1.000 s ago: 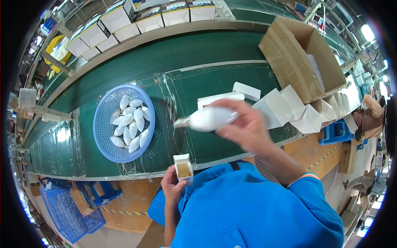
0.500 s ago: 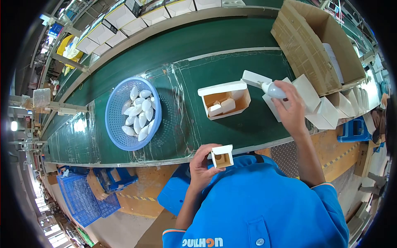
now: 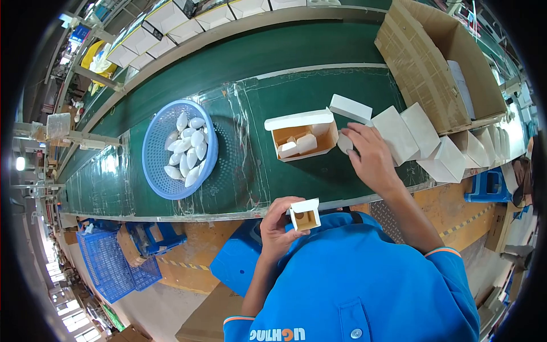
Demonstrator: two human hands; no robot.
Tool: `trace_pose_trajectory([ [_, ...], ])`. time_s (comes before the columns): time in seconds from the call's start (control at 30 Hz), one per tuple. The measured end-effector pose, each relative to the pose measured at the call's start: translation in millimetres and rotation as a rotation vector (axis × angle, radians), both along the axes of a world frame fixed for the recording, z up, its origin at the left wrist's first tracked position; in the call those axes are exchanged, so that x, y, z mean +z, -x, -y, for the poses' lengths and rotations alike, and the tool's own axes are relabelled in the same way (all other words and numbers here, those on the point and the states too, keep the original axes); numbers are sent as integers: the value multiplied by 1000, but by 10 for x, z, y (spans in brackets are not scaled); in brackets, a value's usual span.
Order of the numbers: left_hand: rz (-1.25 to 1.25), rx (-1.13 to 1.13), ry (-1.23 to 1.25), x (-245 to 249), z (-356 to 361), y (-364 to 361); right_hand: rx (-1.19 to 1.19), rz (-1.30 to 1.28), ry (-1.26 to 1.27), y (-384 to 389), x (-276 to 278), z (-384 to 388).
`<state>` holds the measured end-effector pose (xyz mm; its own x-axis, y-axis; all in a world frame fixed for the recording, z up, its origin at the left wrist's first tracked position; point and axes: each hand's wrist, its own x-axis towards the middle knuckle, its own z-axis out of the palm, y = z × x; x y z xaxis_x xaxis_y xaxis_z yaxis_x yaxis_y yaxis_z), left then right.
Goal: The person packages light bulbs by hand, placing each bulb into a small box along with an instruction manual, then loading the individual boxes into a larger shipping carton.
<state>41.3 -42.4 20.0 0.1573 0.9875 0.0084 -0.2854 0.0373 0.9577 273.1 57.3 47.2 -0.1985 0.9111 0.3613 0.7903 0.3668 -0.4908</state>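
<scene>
My left hand (image 3: 277,229) grips a small white box (image 3: 305,216) near the bench's front edge; its open end shows a brown inside. My right hand (image 3: 373,158) is closed on a white bulb (image 3: 345,142), partly hidden by the fingers, just right of a larger open white box (image 3: 331,146). Inside that box lie small pieces (image 3: 306,142), white and light brown. A closed white carton (image 3: 350,108) lies behind my right hand. At the left, a blue round basket (image 3: 152,165) holds several white bulbs (image 3: 185,145).
Several white boxes (image 3: 419,131) lean in a row at the right, below a big brown cardboard box (image 3: 419,62). Packed boxes line the shelf (image 3: 245,21) beyond the green bench (image 3: 245,165). Blue crates (image 3: 105,265) and a blue stool (image 3: 486,185) stand on the floor.
My right hand has moved left and slightly down with the bulb, away from the white carton and closer to the open box. My left hand keeps its hold on the small box.
</scene>
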Motion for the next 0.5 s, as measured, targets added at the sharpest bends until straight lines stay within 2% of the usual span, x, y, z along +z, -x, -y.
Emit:
trace_pose_trajectory([
  [0.23, -114, -23, -93, -38, -90, 7, 127, -283, 67, 6, 549, 246],
  [0.3, -101, -43, -86, -40, -113, 5, 293, -496, 330, 26, 624, 305],
  [0.4, -42, -27, -46, -48, -153, 12, 410, -549, 314, 73, 698, 331],
  [0.47, -69, -108, -77, -70, -193, 56, 438, -524, 328, 88, 697, 342],
  [0.5, -67, -113, -78, -83, -215, 53, 574, -439, 244, 104, 775, 327],
])
